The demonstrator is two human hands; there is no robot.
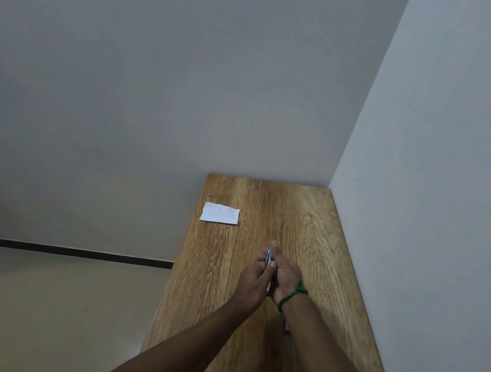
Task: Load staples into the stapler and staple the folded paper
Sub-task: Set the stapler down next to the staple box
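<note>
Blue stapler (268, 258) clamped between left hand (250, 283) and right hand (286, 276), folded paper (220, 213) well apart on wooden table (317, 239), far-left of hands

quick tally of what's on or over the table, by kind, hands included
Hands: 2, left hand and right hand, both around the stapler
Stapler: 1, blue stapler
Paper: 1, folded white paper lying on the table
Wristband: 1, green cord on the right wrist
Total: 5
</note>
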